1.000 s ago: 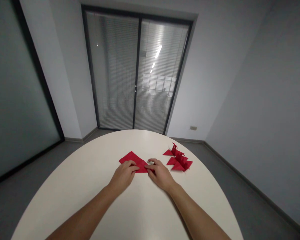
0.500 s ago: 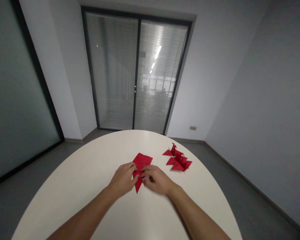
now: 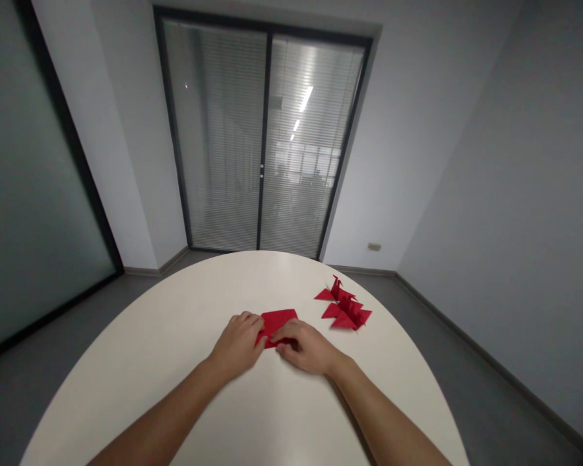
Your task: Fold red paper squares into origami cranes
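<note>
A folded sheet of red origami paper (image 3: 279, 316) lies on the white table between my hands. Its far edge is now nearly straight, and its near part is partly covered by fingers. My left hand (image 3: 237, 344) pinches the left side of the paper, with fingers curled over it and thumb at the near corner. My right hand (image 3: 305, 348) is closed on the right side, its fingertips pressing the near portion. Off to the right sit several folded red paper cranes (image 3: 348, 315), close together with pointed wings spread, touching neither hand.
The round white table (image 3: 243, 427) has a curved far edge. Beyond it stands a glass double door (image 3: 267, 142) with blinds. A frosted glass panel (image 3: 39, 194) is at the left, and a wall socket (image 3: 374, 246) is low on the back wall.
The paper's far point and the near pointed tip no longer show; its outline has become shorter and flatter. Both hands stay at its sides. The cranes have not moved.
</note>
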`<state>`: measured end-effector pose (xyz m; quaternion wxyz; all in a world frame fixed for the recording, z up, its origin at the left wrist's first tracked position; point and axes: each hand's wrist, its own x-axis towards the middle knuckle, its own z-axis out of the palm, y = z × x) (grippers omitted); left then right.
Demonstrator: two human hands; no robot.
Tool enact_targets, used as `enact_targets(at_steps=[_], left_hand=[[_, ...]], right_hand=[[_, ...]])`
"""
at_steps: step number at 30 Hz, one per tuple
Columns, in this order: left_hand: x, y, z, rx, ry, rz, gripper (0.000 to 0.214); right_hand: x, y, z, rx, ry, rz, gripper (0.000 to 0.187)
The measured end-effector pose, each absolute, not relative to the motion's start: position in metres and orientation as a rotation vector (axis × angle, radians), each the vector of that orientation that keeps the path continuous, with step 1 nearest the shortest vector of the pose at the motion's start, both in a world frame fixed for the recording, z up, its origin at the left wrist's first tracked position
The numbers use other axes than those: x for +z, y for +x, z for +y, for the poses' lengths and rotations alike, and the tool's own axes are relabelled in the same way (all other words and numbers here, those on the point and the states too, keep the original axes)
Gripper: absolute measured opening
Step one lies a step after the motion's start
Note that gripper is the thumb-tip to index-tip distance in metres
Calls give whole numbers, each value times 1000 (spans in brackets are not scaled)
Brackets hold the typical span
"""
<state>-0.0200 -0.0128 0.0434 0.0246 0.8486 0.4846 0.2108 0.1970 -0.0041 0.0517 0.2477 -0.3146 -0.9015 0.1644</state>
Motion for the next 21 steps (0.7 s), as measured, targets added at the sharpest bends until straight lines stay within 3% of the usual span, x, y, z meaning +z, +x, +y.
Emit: enact_targets(at_steps=[7,21], left_hand=[[35,-26,-8,619,2641,1426,31],[29,-31,-10,609,2591,1412,39]], right_hand=[[41,204,4,312,-990,-2421,37],[47,207,-1,241,-1082,-2422,30]])
